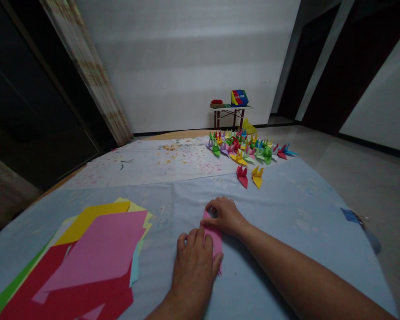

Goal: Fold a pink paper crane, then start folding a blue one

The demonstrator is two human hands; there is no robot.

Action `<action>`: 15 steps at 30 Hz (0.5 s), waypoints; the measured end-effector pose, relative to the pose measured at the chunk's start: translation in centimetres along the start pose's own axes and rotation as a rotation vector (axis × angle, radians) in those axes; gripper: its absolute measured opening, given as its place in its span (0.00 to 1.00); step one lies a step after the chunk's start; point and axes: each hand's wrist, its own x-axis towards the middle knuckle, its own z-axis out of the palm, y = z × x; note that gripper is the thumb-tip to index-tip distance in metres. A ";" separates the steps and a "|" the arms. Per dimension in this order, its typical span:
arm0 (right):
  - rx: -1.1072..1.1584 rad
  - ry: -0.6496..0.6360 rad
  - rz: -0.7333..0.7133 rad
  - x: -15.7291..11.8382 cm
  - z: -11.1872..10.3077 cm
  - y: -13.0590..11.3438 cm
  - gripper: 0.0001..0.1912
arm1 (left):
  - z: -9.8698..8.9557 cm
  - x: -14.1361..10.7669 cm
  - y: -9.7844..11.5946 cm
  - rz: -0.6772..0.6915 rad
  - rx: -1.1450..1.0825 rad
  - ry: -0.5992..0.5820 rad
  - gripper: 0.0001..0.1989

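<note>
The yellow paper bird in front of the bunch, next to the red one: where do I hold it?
Lightly pinch the low pointed end of the yellow paper bird, coming from the near right. That point faces you, the red bird sits close on its left, and the thin tips standing up at its far end would probably bend.

Both hands meet at the folded pink paper (pixel 217 242). The left hand (pixel 195 260) lies at its left side and nearer half, palm down, knuckles bent, fingers side by side, thumb reaching across the paper's near part. The right hand (pixel 225 215) curves over its far end, index finger and thumb arched apart with their tips at the paper; whether they pinch is unclear. The bare right forearm slants away to the paper's near right, its wrist almost straight.
</note>
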 end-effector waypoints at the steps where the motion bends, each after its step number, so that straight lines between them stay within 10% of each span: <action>1: -0.002 0.002 0.007 0.0 0.0 -0.1 0.21 | 0.1 0.0 0.0 -0.001 0.001 -0.002 0.16; 15: 0.041 -0.038 0.099 1.9 0.1 0.3 0.14 | 0.5 0.1 -0.1 0.006 0.004 -0.021 0.16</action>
